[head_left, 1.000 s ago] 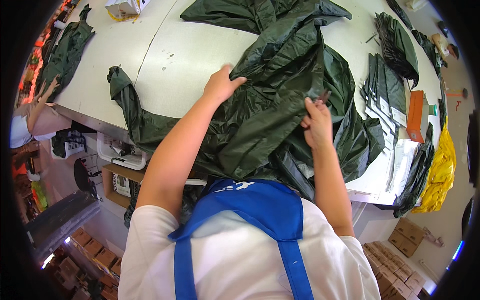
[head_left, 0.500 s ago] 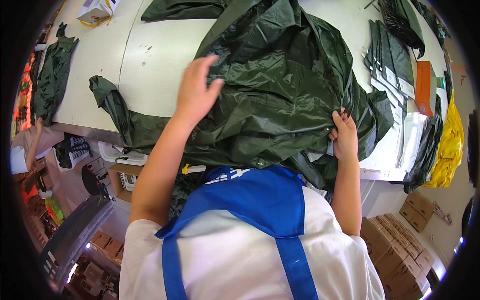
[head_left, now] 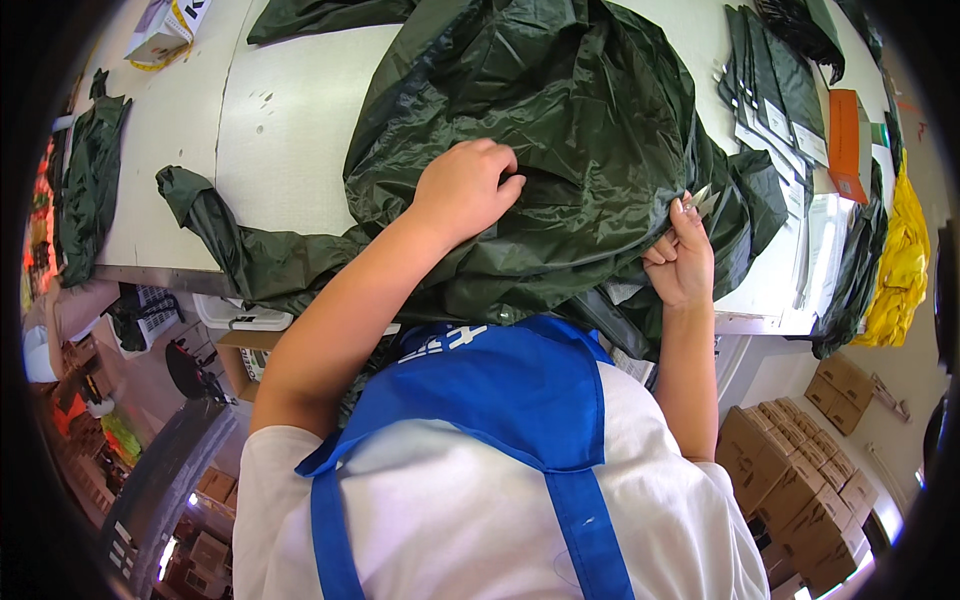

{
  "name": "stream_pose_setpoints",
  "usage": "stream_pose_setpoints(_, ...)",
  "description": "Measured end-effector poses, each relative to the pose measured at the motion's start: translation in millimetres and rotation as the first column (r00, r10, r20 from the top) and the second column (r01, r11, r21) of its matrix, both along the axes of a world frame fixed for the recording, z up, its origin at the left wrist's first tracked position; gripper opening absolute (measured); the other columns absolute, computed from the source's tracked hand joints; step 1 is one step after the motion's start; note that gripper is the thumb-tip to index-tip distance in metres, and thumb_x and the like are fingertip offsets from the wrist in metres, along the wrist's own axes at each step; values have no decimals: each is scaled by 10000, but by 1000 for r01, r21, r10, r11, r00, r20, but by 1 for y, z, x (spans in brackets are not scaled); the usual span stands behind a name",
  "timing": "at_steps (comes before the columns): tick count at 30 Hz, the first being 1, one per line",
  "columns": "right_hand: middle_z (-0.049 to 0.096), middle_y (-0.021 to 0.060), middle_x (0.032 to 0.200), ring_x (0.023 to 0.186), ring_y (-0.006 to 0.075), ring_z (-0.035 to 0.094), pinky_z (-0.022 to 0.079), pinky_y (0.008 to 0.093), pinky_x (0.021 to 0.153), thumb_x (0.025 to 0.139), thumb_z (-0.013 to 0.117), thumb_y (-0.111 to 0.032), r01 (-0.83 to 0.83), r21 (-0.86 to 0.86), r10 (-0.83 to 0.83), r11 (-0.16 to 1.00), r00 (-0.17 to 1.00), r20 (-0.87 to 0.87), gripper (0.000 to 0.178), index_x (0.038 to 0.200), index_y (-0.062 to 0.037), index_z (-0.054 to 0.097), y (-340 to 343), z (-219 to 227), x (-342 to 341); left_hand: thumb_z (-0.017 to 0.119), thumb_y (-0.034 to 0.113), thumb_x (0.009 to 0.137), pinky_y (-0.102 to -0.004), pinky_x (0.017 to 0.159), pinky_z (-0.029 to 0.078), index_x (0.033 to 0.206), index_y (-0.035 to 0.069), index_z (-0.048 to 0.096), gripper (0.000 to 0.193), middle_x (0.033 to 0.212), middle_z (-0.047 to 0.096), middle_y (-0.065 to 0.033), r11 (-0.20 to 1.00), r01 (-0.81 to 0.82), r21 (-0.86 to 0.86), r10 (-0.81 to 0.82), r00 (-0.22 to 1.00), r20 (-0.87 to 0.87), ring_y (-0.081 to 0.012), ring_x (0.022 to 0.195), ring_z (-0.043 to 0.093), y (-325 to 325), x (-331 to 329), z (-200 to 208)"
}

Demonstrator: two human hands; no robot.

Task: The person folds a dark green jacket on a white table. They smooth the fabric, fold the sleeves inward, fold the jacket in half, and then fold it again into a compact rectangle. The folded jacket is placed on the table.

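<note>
A white table [head_left: 290, 130] fills the far half of the view, and on it lies a big dark green raincoat [head_left: 560, 150], crumpled in a heap that runs from the far middle toward the near edge, where it spills over in front of the person's blue apron [head_left: 500, 400]. One sleeve [head_left: 235, 245] stretches out leftward along the near edge, its cuff pointing left and slightly far; the garment's long axis is hard to tell in the bunched part. At the right, a row of folded green packs [head_left: 770, 90] with pale tags lies fanned along the table, with an orange box [head_left: 850, 140] just beyond them and a yellow bundle [head_left: 900, 270] hanging off the right end. Another dark green piece [head_left: 85, 190] droops over the left edge, and brown cartons [head_left: 800, 480] are stacked on the floor at the near right. The left hand [head_left: 465, 190] rests on top of the heap, fingers curled and gathering the fabric. The right hand [head_left: 680, 260] is at the coat's right edge, fingertips pressed together around a small metal snipper [head_left: 703, 198] against the fabric.
</note>
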State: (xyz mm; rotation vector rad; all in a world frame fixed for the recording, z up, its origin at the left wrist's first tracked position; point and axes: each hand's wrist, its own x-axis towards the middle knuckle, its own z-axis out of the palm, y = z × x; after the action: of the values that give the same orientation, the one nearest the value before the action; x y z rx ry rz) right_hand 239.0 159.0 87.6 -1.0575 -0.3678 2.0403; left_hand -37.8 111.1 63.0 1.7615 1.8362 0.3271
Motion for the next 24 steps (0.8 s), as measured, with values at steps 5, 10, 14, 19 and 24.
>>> stream_pose_setpoints(5, 482, -65, 670, 482, 61, 353, 278, 205, 447, 925, 544, -142, -123, 62, 81, 990, 887, 455, 113, 1038, -139, 553, 1, -3, 4, 677, 245, 768, -383, 864, 487, 1211, 72, 537, 496, 1260, 520, -108, 990, -38, -136, 4, 970, -244, -315, 1080, 532, -5, -3, -10)
stream_pose_setpoints(10, 583, 89, 879, 773, 245, 596, 499, 314, 625, 806, 583, 0, -699, 361, -439, 617, 74, 895, 276, 1073, -71, 568, -4, 15, -21, 692, 115, 737, -405, 774, 480, 900, 57, 545, 226, 951, 541, -90, 990, -98, 106, 123, 955, -271, -301, 926, 533, -11, -18, -31)
stream_pose_setpoints(14, 601, 121, 937, 798, 316, 608, 519, 384, 668, 733, 597, 39, -840, 417, -440, 346, 247, 863, 313, 1026, -68, 586, -12, 31, -74, 690, 66, 737, -347, 698, 461, 807, 43, 554, 155, 868, 564, -66, 967, -140, 215, 152, 988, -38, -266, 852, 554, -17, -30, -24)
stream_pose_setpoints(19, 580, 115, 754, 669, 229, 584, 482, 329, 618, 756, 665, -71, -874, 260, -231, 411, 176, 957, 217, 964, -56, 606, -2, -5, -76, 626, -31, 796, -263, 691, 472, 852, 33, 554, 111, 932, 631, -73, 929, -333, 162, 225, 855, 467, -181, 762, 612, -31, -45, 14)
stream_pose_setpoints(24, 540, -27, 776, 657, 40, 453, 354, 174, 605, 840, 610, 10, -330, 348, 117, 877, 851, 513, 93, 931, -11, 607, -8, 16, -60, 606, -142, 758, -317, 850, 462, 862, 24, 543, 206, 962, 602, -95, 871, -394, 295, 36, 648, 761, -200, 943, 582, -54, -56, 33)
